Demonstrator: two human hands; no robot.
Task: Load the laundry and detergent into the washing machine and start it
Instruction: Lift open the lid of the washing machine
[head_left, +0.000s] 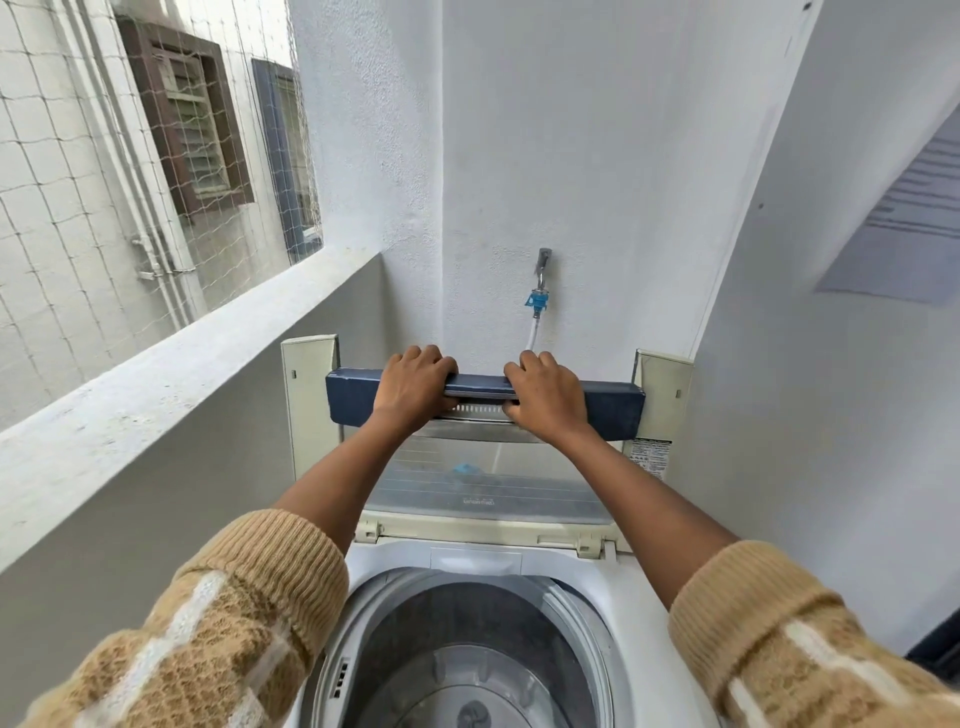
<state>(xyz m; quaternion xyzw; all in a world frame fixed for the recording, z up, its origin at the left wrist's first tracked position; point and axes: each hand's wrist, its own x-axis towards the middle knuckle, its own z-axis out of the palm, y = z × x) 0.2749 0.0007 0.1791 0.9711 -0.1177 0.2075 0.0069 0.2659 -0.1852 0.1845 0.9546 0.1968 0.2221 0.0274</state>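
A top-loading white washing machine (613, 587) stands in a narrow balcony corner against a white wall (597, 156), its lid (483, 483) raised upright at the back. The lid is a smoky, see-through panel in a cream frame, capped by a dark blue bar (613, 402). The left hand (413, 387) and right hand (545, 397) both grasp that bar near its middle, fingers curled over the top edge. Below, the round grey drum (467, 649) lies open to view. A tap (543, 260) with a white hose (531, 338) hangs on the wall behind.
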